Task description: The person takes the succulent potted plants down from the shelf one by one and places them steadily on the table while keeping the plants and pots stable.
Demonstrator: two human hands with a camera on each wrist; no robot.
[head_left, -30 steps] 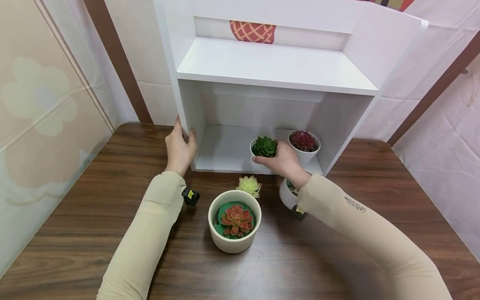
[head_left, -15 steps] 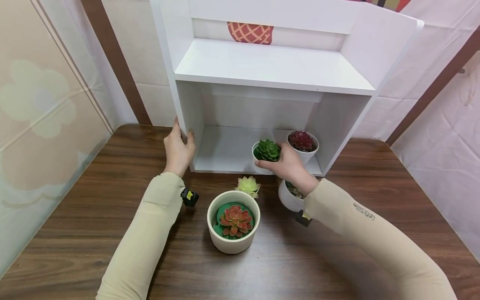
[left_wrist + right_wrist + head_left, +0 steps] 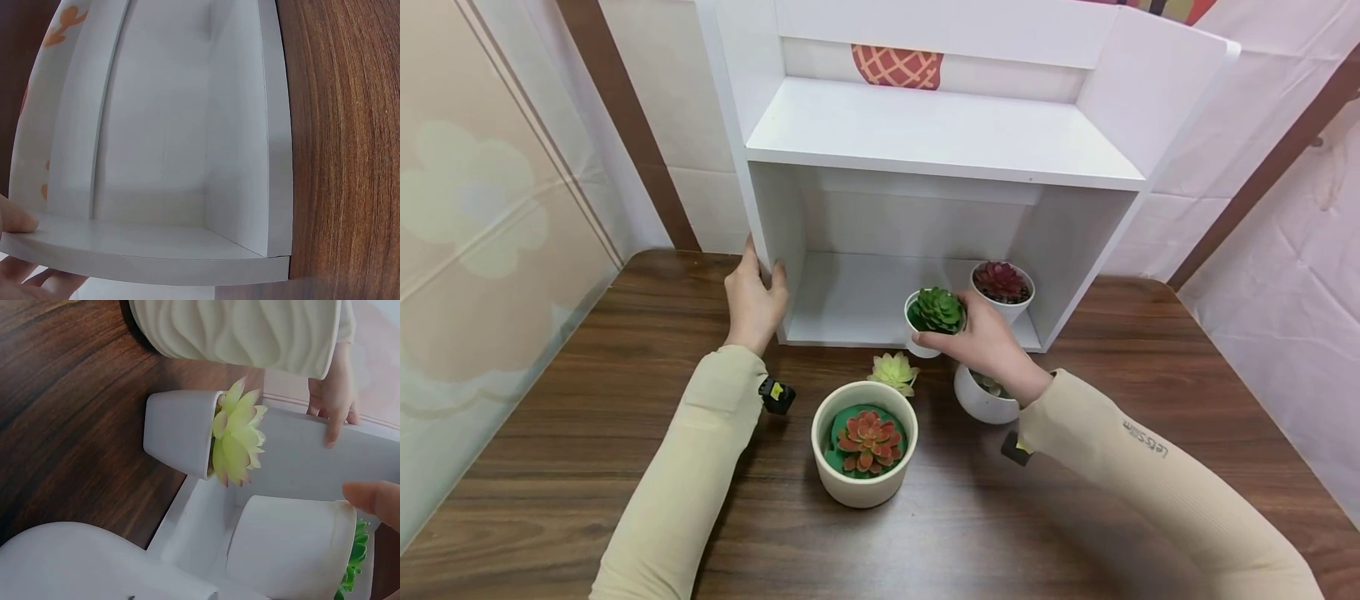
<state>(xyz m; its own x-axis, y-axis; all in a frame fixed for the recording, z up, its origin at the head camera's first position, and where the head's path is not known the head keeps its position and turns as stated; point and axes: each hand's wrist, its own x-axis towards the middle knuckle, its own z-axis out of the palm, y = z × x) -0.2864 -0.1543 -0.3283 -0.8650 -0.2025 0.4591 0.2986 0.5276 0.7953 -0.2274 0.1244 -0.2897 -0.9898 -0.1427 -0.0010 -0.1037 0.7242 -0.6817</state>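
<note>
My left hand (image 3: 752, 304) grips the left side panel (image 3: 162, 265) of a white two-tier shelf, thumb on the inner face and fingers outside. With my right hand (image 3: 988, 337) I hold a small white pot (image 3: 290, 547) by its rim. A dark green succulent (image 3: 938, 310) sits in this pot, which is at the front edge of the lower tier. Behind my right hand, a maroon succulent in a white pot (image 3: 1011, 308) stands on the lower tier at the right. A round white pot (image 3: 981, 404) is partly hidden under my right wrist.
On the brown wooden table (image 3: 760, 533), a cream pot (image 3: 863, 493) with a red succulent stands in front of the shelf. Between them is a yellow-green succulent (image 3: 893, 372) in a small white pot (image 3: 181, 428). The upper tier (image 3: 940, 129) lies above the right hand.
My right hand and the green succulent's pot have shifted slightly right and toward me, to the shelf's front edge. The left hand keeps its grip on the panel.
</note>
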